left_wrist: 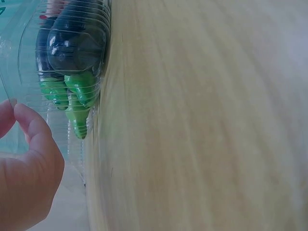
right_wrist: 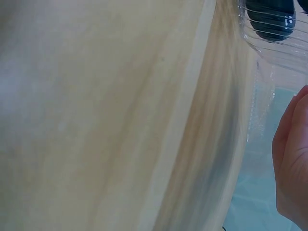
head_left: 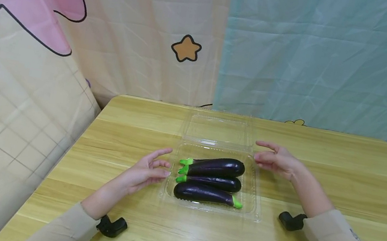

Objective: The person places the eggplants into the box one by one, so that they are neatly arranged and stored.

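A clear plastic clamshell box [head_left: 249, 213] stands on the table with its lid [head_left: 219, 130] folded back. Several dark purple eggplants [head_left: 214, 166] lie side by side in its base. The nearest eggplant [head_left: 200, 192] has its green stem to the right; the others point theirs left. At the box's left edge, my left hand [head_left: 144, 174] pinches the rim between thumb and fingertip, and its index finger is stretched out. My right hand [head_left: 279, 161] holds the right rim near the hinge, index finger extended. In the right wrist view its fingertips are cut off by the frame.
The wood-grain table [head_left: 119, 125] carries the box near its far side. A printed curtain [head_left: 303, 62] hangs behind the far edge, and another continues along the left. Black wrist pieces [head_left: 112, 226] sit at both cuffs.
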`<state>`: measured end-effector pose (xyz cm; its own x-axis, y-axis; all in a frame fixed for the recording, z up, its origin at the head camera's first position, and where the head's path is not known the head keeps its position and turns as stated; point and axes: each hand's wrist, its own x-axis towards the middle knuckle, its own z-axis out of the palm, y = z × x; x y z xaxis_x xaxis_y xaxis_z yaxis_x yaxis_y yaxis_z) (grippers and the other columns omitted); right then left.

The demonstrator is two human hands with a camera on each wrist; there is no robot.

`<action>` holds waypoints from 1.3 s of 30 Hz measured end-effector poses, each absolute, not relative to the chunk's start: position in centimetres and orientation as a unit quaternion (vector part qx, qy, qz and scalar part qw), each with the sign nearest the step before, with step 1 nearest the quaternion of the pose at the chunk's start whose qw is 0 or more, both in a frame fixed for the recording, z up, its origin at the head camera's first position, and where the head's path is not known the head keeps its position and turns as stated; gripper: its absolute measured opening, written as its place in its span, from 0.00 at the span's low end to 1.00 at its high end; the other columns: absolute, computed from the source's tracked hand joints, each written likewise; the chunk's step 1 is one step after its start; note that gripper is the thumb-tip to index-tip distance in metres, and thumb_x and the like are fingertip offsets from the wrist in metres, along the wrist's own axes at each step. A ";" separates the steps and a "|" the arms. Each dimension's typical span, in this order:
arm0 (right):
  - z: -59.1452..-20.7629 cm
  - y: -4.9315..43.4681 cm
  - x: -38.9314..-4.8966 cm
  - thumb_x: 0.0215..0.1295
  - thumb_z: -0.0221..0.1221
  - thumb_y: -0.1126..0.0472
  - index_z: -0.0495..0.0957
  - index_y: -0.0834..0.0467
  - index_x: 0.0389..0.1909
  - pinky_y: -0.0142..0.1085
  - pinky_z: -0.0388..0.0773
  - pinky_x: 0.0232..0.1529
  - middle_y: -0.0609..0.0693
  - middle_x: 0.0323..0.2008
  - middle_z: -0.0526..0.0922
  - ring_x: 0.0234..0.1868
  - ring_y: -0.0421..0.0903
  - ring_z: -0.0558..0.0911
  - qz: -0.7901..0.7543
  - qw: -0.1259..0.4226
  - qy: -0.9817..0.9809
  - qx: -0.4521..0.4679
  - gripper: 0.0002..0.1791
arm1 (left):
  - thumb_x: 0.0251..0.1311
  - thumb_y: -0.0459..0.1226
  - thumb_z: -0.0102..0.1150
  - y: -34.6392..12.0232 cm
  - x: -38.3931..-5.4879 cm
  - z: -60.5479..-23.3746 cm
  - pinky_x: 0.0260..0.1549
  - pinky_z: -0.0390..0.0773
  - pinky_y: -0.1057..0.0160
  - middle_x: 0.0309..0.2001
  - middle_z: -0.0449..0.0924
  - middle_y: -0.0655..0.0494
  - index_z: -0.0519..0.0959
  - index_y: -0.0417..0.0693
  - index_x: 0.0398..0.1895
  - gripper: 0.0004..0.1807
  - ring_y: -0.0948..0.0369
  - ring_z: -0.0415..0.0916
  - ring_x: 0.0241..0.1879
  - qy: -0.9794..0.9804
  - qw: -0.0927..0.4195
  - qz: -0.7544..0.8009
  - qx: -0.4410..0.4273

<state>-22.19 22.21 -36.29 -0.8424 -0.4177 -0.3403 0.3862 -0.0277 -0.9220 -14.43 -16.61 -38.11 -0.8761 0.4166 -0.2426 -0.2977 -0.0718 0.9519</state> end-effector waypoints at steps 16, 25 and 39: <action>-36.4 22.1 -21.9 0.60 0.51 0.78 0.38 0.59 0.72 0.30 0.79 0.33 0.52 0.31 0.81 0.30 0.42 0.81 -0.739 0.276 0.613 -0.028 0.44 | 0.56 0.24 0.53 -16.6 -14.5 -38.1 0.38 0.76 0.70 0.43 0.68 0.51 0.47 0.43 0.72 0.42 0.65 0.72 0.32 0.637 0.245 0.730 0.045; -37.0 22.0 -21.9 0.58 0.51 0.80 0.53 0.50 0.62 0.32 0.79 0.33 0.51 0.29 0.80 0.30 0.43 0.80 -0.742 0.250 0.620 -0.055 0.35 | 0.56 0.23 0.53 -16.5 -14.4 -38.0 0.38 0.76 0.70 0.43 0.68 0.50 0.47 0.43 0.72 0.42 0.65 0.72 0.32 0.636 0.244 0.731 0.041; -37.2 21.8 -21.8 0.58 0.51 0.80 0.60 0.54 0.50 0.32 0.78 0.31 0.50 0.33 0.76 0.29 0.42 0.79 -0.734 0.217 0.637 -0.091 0.25 | 0.56 0.24 0.53 -16.5 -14.5 -38.0 0.38 0.76 0.70 0.44 0.68 0.50 0.47 0.44 0.72 0.41 0.65 0.72 0.32 0.641 0.243 0.727 0.039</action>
<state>-21.79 21.80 -37.18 -0.8896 -0.4340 -0.1426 0.2022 -0.0942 -0.9748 -14.48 -16.45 -38.00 -0.8785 0.4035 -0.2559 -0.3046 -0.0604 0.9506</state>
